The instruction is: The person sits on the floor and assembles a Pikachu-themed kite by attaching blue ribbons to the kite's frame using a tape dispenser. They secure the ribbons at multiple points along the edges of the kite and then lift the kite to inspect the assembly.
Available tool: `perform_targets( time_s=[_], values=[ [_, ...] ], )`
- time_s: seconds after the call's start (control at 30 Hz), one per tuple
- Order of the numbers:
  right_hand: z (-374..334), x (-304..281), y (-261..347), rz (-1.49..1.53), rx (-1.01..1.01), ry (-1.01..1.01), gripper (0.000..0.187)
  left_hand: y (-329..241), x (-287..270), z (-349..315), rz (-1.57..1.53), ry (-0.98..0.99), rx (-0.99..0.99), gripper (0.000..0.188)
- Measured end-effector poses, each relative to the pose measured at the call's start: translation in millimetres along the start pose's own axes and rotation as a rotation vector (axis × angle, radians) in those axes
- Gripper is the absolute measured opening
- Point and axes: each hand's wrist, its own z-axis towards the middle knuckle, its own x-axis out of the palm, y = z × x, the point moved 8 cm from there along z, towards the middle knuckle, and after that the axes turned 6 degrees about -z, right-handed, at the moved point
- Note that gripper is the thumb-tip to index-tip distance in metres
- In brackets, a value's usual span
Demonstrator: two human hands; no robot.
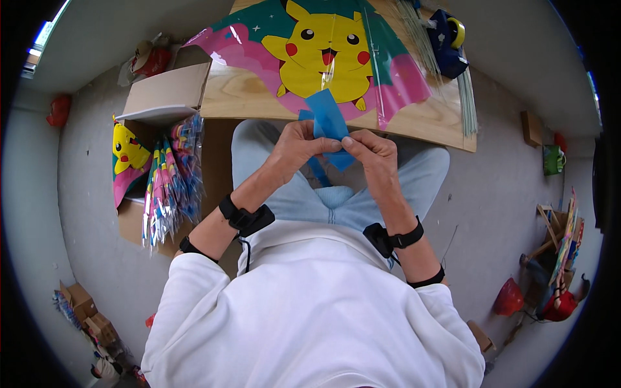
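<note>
Two bare hands of yours, both busy, meeting just above frame centre on the blue strip [330, 116]. Left hand [294, 149]: fingers curled in, thumb and fingertips pinched on the strip near its middle. Right hand [376, 154]: thumb brought against the curled index finger, nipping the strip's right edge, thumb tip just beside your left one. Neither hand is spread.

Your strip is creased and crosses over itself between the hands, with a narrow tail dropping toward your lap. Could be one piece folded or several overlapping; I can't separate the layers from here. Its upper end overlaps the lower edge of the printed sheet [323, 55] in view; can't tell if they touch.

That sheet lies on your wooden table [236, 97], top centre: glossy, green and pink, big yellow cartoon figure. Upper right of frame, on the table: yellow tape roll [457, 32] at the dark blue dispenser [448, 59], with thin pale rods [468, 107] near the right corner.

Left of frame, beside your table: open cardboard box [165, 90] with plastic-wrapped bundles [174, 178] sticking out toward you. Far lower right: another person in red [561, 307], near a red bag [509, 296].
</note>
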Motion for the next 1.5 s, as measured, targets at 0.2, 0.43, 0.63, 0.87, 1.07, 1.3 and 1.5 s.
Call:
perform_targets(
  time_s=[0.2, 0.43, 0.63, 0.87, 1.07, 1.3, 1.5],
  values=[
    [6, -55, -4, 0.035, -0.014, -0.341, 0.017, 33, -8, -5, 0.684, 0.190, -0.061, 0.035],
    [3, -19, -27, 0.052, 0.116, -0.123, 0.019, 33, -18, 1, 0.416, 0.063, 0.125, 0.042],
    [-1, 12, -65, -0.201, 0.236, 0.107, 0.020, 30, -30, 14, 0.032, 0.010, -0.032, 0.018],
    [9, 17, -106, 0.022, 0.479, 0.032, 0.016, 21, -38, 33, 0.725, -0.118, 0.056, 0.016],
    [6, 17, -134, 0.191, 0.638, -0.043, 0.011, -7, -1, -4, 1.285, -0.101, 0.671, 0.034],
    [1, 15, -149, 0.196, 0.707, -0.080, 0.012, 26, 13, 6, 1.434, -0.013, 0.669, 0.046],
    [2, 15, -151, 0.194, 0.708, -0.060, 0.011, 31, 12, 10, 1.449, -0.017, 0.656, 0.047]
  ],
)
